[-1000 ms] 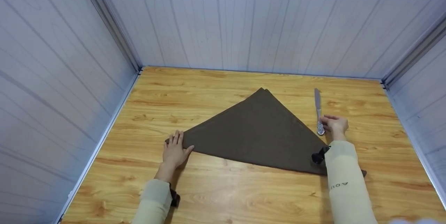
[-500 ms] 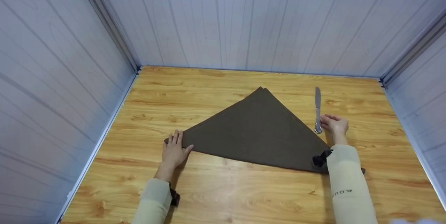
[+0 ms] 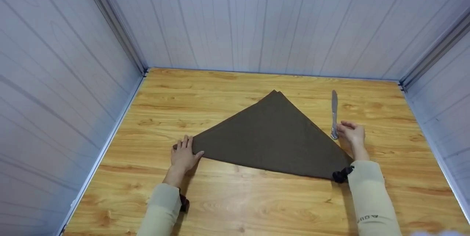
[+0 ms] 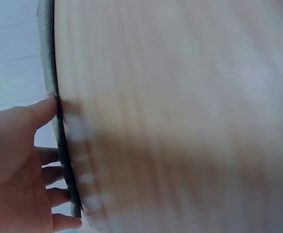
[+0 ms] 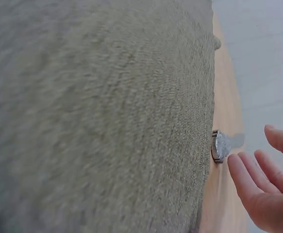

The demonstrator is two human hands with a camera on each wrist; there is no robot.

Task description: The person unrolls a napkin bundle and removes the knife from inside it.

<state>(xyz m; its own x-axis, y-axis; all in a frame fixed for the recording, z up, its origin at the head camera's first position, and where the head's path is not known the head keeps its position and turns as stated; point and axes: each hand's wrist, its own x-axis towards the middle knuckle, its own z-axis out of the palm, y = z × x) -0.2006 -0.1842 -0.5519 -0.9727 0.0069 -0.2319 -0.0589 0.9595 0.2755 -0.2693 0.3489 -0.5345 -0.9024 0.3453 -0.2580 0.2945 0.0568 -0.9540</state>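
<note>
A dark brown cloth napkin [image 3: 271, 137], folded into a triangle, lies on the wooden table [image 3: 238, 206] with its point toward the back wall. My left hand [image 3: 184, 155] rests on the napkin's left corner, fingers spread and straight; the left wrist view shows the thumb [image 4: 44, 110] at the fold's near edge. To the right of the napkin lies a silver table knife [image 3: 334, 105], blade pointing away. Its ornate handle [image 5: 220, 146] is close to the napkin's edge. My right hand [image 3: 352, 133] is beside that handle, fingertips right at it and loosely extended, not wrapped around it.
White panel walls [image 3: 235, 23] enclose the table at the back and both sides. A black wrist camera [image 3: 342, 174] on the right arm overlaps the napkin's right corner in the head view; the right sleeve [image 3: 371, 195] hides what lies beneath it.
The knife's handle end has shifted slightly left toward the napkin, so the knife lies straighter. My right forearm has drawn back a little; the left hand stays on the corner.
</note>
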